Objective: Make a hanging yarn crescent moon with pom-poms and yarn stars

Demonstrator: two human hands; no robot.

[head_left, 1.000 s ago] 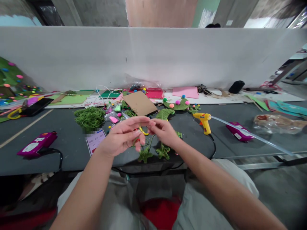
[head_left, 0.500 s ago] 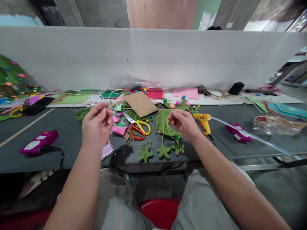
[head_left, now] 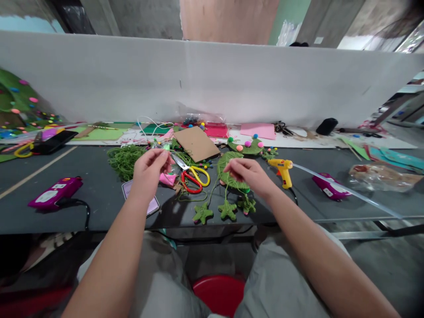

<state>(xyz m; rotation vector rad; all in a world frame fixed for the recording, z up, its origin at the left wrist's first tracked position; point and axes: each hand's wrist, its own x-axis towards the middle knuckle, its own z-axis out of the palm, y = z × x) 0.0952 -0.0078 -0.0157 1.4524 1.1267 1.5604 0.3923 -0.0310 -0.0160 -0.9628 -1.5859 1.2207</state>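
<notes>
My left hand (head_left: 150, 170) is raised over the table with thumb and fingers pinched together, left of the scissors (head_left: 195, 176). My right hand (head_left: 248, 174) is also pinched, in front of a rounded piece wrapped in green yarn (head_left: 228, 160). A strand of green yarn stretched between both hands half a second ago; now it is too thin to follow. Below the wrapped piece, several green yarn stars, among them a left one (head_left: 202, 213) and a middle one (head_left: 227, 210), lie on strings. A heap of green yarn (head_left: 124, 161) rests beyond my left wrist.
A yellow glue gun (head_left: 282, 170) with a long clear glue stick stands right of my right hand. Brown cardboard (head_left: 196, 142) lies behind the scissors. A phone (head_left: 154, 206) is under my left forearm. Purple devices (head_left: 56, 193) sit at both sides, before a white partition (head_left: 212, 84).
My hands have come closer together, the left moving right and slightly down. The strand between them no longer shows taut. More of the yarn heap and phone is visible.
</notes>
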